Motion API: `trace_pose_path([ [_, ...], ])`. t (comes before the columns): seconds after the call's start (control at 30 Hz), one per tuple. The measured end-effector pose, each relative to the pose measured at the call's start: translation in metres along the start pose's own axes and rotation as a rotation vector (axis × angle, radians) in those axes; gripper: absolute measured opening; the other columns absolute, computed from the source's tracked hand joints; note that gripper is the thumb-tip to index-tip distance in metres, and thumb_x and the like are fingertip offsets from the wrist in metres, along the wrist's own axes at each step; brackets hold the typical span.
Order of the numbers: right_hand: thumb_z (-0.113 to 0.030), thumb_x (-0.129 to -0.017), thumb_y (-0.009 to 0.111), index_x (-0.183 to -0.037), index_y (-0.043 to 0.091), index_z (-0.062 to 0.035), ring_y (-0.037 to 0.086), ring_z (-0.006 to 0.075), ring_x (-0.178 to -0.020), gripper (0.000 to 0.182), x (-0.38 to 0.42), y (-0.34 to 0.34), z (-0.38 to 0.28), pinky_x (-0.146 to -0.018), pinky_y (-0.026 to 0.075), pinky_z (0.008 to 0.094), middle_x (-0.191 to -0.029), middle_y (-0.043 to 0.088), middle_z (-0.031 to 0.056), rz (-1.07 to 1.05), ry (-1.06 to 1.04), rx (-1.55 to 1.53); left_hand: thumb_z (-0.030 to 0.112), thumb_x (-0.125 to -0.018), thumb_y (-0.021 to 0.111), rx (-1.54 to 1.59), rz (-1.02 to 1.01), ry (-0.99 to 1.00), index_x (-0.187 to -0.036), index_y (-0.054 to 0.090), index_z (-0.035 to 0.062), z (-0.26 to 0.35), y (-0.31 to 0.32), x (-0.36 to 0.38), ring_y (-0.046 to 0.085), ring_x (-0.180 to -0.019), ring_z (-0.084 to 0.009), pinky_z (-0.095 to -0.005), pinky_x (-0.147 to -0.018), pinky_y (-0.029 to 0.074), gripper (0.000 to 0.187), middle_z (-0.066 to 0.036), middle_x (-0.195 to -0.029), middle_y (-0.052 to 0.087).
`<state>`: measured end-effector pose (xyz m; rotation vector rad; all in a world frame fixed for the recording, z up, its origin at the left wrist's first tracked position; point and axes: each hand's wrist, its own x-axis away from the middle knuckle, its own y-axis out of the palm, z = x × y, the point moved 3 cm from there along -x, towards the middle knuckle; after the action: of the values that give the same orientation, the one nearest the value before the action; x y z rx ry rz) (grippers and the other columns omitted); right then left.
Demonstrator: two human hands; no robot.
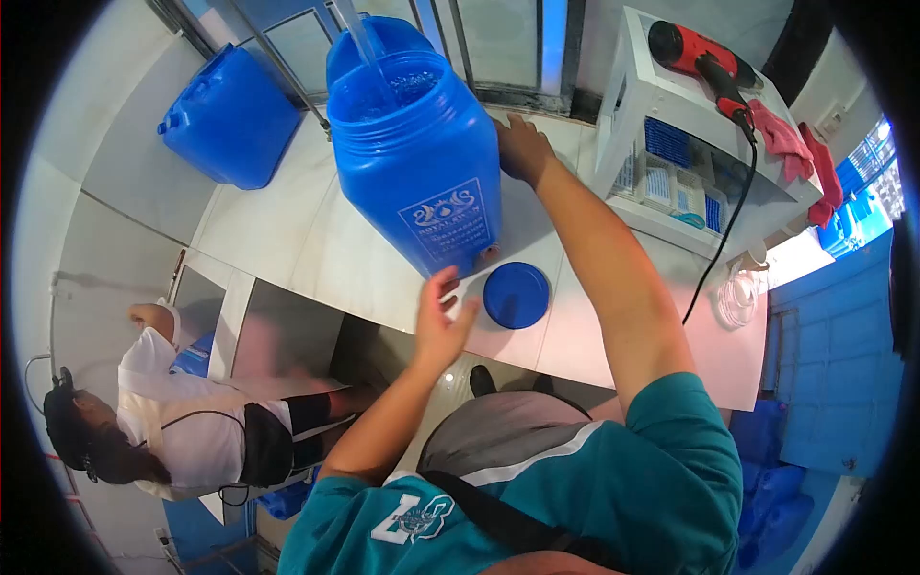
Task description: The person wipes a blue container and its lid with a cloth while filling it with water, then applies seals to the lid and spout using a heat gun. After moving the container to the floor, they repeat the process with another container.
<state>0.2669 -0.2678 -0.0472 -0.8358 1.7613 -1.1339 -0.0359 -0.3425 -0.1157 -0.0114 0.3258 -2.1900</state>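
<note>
A large blue plastic jug (417, 182) with white printing stands on the white tiled counter, its mouth uncapped. Bubbling water (414, 88) shows inside, and a clear pipe (362, 43) reaches down into the opening. My right hand (524, 150) is at the jug's right side, fingers spread and partly hidden against it. In front of the jug's lower edge, my left hand (444, 324) hangs with fingers apart, holding nothing. Just right of that hand, a round blue cap (517, 295) lies flat on the counter (316, 249).
Another blue jug (230, 120) stands at the back left. On the right, a white shelf unit (661, 144) holds small baskets, with a red heat gun (704, 62) and pink cloth (781, 139) on top. A black cord crosses the counter. A person (192, 422) works at the left.
</note>
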Motion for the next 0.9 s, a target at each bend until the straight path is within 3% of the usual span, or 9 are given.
trace_pose_path([
  [0.07,-0.018,-0.092,0.062,-0.139,0.053,-0.0205,0.063,0.0407,-0.112,0.048,0.001,0.019,0.003,-0.094,0.052,0.0496,-0.130,0.059,0.0151,-0.047,0.031,0.038,0.007,-0.093,0.070,0.182,0.056,0.171,-0.130,0.051,0.0020,0.027,-0.045,-0.020,0.056,-0.112,-0.0173,-0.0340,-0.098,0.047,0.042,-0.009,-0.123,0.057],
  [0.23,-0.008,-0.091,0.053,-0.143,0.052,-0.0168,0.064,0.0419,-0.111,0.052,0.001,0.055,0.025,-0.095,0.052,0.0511,-0.126,0.063,0.0194,-0.119,0.189,-0.151,0.007,-0.098,0.063,0.015,0.429,0.486,-0.120,0.057,0.0005,0.132,-0.146,-0.115,0.054,-0.086,-0.0091,-0.0240,-0.078,0.046,0.024,-0.002,-0.098,0.059],
  [0.33,-0.009,-0.091,0.054,-0.141,0.053,-0.0143,0.061,0.0415,-0.115,0.050,-0.006,0.075,0.033,-0.098,0.050,0.0499,-0.129,0.061,0.0202,-0.108,0.186,-0.208,0.028,-0.102,0.060,-0.066,0.285,0.451,-0.119,0.063,0.0036,0.190,-0.167,-0.190,0.055,-0.087,-0.0106,-0.0223,-0.075,0.045,0.030,-0.004,-0.096,0.061],
  [0.5,-0.010,-0.091,0.057,-0.137,0.056,-0.0080,0.054,0.0404,-0.125,0.046,0.004,0.056,0.028,-0.106,0.044,0.0469,-0.136,0.056,0.0224,0.034,0.100,-0.365,0.040,-0.101,0.058,-0.512,0.126,0.341,-0.131,0.062,0.0036,0.237,-0.171,-0.333,0.057,-0.082,-0.0175,-0.0306,-0.077,0.048,0.047,-0.008,-0.098,0.063],
  [0.57,-0.010,-0.091,0.058,-0.135,0.057,-0.0054,0.051,0.0400,-0.129,0.044,0.028,0.038,0.022,-0.109,0.042,0.0458,-0.139,0.054,0.0232,0.174,0.025,-0.444,0.054,-0.101,0.051,-0.894,0.019,0.178,-0.138,0.059,0.0037,0.232,-0.169,-0.397,0.061,-0.089,-0.0243,-0.0376,-0.086,0.050,0.063,-0.014,-0.112,0.065],
  [0.7,-0.011,-0.092,0.060,-0.133,0.058,-0.0044,0.049,0.0396,-0.133,0.042,0.113,-0.003,0.009,-0.111,0.041,0.0442,-0.142,0.051,0.0231,0.177,0.035,-0.505,0.062,-0.102,0.043,-0.833,-0.305,0.246,-0.150,0.045,0.0054,0.215,-0.151,-0.459,0.063,-0.105,-0.0309,-0.0411,-0.097,0.049,0.074,-0.019,-0.125,0.065],
  [0.77,-0.012,-0.092,0.061,-0.132,0.059,-0.0059,0.049,0.0397,-0.133,0.040,0.162,-0.020,0.008,-0.110,0.042,0.0439,-0.143,0.051,0.0222,0.135,0.080,-0.522,0.059,-0.102,0.047,-1.010,-0.408,0.007,-0.155,0.038,0.0069,0.234,-0.134,-0.470,0.062,-0.113,-0.0320,-0.0405,-0.102,0.048,0.075,-0.020,-0.130,0.064],
  [0.83,-0.013,-0.093,0.063,-0.131,0.060,-0.0095,0.051,0.0388,-0.131,0.038,0.210,-0.033,0.016,-0.108,0.043,0.0431,-0.143,0.050,0.0205,0.086,0.140,-0.535,0.057,-0.101,0.051,-1.204,-0.513,-0.133,-0.156,0.036,0.0069,0.228,-0.124,-0.474,0.062,-0.117,-0.0319,-0.0396,-0.104,0.047,0.076,-0.021,-0.132,0.064],
  [0.9,-0.013,-0.094,0.063,-0.128,0.062,-0.0099,0.053,0.0370,-0.128,0.034,0.251,-0.032,0.038,-0.106,0.045,0.0427,-0.139,0.054,0.0183,0.078,0.250,-0.549,0.062,-0.098,0.051,-1.012,-0.502,0.111,-0.137,0.055,0.0058,0.211,-0.133,-0.487,0.064,-0.101,-0.0279,-0.0404,-0.095,0.050,0.069,-0.017,-0.114,0.068],
])
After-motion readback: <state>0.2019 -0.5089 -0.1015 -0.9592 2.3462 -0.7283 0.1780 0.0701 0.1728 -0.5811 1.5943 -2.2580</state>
